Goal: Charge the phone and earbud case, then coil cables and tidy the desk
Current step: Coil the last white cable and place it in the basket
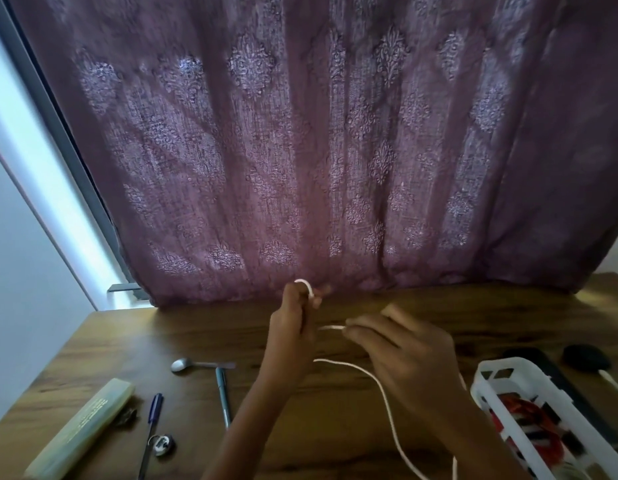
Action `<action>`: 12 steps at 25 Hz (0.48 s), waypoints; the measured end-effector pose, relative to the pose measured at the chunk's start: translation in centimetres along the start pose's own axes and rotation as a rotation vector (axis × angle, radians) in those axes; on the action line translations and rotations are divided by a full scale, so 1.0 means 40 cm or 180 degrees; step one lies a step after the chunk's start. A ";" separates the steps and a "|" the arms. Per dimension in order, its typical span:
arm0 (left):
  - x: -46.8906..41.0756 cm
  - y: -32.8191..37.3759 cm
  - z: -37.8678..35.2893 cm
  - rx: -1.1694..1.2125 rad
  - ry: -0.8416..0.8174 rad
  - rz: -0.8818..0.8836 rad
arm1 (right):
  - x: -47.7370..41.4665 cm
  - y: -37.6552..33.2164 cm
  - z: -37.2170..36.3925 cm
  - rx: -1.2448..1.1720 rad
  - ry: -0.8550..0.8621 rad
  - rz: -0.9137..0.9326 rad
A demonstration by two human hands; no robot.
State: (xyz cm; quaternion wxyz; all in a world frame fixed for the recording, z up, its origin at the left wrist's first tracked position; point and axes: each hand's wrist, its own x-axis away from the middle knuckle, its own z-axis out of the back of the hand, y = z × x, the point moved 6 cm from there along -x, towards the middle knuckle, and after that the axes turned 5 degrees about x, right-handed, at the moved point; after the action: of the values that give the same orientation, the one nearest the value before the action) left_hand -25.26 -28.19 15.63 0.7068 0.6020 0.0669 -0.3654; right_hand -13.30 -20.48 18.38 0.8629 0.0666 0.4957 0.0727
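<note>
A thin white cable [380, 386] runs in a curve over the wooden desk [183, 337] toward the near edge. My left hand [293, 327] is raised above the desk and closed on a loop of this cable, which shows above its fingers. My right hand [404, 355] pinches the cable's end between thumb and fingertips, just right of the left hand. A dark phone [539, 362] lies flat at the right, partly hidden behind a white basket. A black rounded object [583, 356], with a white plug beside it, sits at the far right.
A white plastic basket [501, 386] with red and black items stands at the right. At the left lie a spoon [183, 364], two pens [222, 393], a pale long case [82, 427] and a small metal ring piece [162, 444]. A purple curtain [300, 150] hangs behind the desk.
</note>
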 end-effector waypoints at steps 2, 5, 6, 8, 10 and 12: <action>0.017 0.010 -0.018 0.0099 -0.0340 -0.0038 | -0.036 0.011 0.037 0.0140 0.0094 0.0103; 0.035 0.038 -0.041 0.0660 -0.0726 0.0239 | -0.084 0.058 0.069 0.0220 0.0328 0.0003; 0.038 0.048 -0.048 0.1028 -0.0832 0.0442 | -0.095 0.074 0.073 0.0194 0.0393 -0.0057; 0.043 0.071 -0.063 0.1929 -0.1035 0.0951 | -0.110 0.099 0.069 0.0077 0.0476 -0.0155; 0.048 0.089 -0.076 0.2785 -0.1217 0.1397 | -0.112 0.116 0.052 -0.0102 0.0564 -0.0358; 0.043 0.094 -0.083 0.3325 -0.1259 0.1581 | -0.106 0.135 0.030 -0.0347 0.0640 -0.0717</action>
State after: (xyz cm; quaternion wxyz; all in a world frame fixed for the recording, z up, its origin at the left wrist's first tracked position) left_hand -20.63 -25.93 16.85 0.3812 0.7874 -0.3960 -0.2790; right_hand -14.71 -16.03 23.55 0.8139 -0.0439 0.5792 0.0085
